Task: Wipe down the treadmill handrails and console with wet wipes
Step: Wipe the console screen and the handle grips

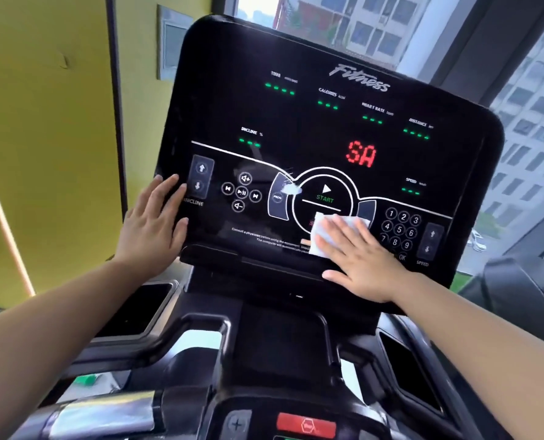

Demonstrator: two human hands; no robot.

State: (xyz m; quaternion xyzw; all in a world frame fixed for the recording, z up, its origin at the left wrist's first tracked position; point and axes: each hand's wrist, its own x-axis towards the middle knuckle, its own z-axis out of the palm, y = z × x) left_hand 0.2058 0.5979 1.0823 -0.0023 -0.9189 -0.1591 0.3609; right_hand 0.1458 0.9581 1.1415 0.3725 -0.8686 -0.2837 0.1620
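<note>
The black treadmill console (327, 128) fills the middle of the view, lit with green dashes and red letters. My right hand (356, 258) lies flat on its lower part, pressing a white wet wipe (319, 231) against the panel just below the START ring, left of the number keypad. My left hand (154, 220) rests with fingers spread on the console's left edge, beside the incline buttons, holding nothing. A smear of white foam (291, 187) sits on the glass left of START. A silver handrail grip (105, 414) shows at the lower left.
A red stop button (307, 425) sits at the bottom centre. Dark cup wells (137, 309) flank the console base. A yellow wall (41, 122) is on the left and a window with buildings (528, 122) lies behind and to the right.
</note>
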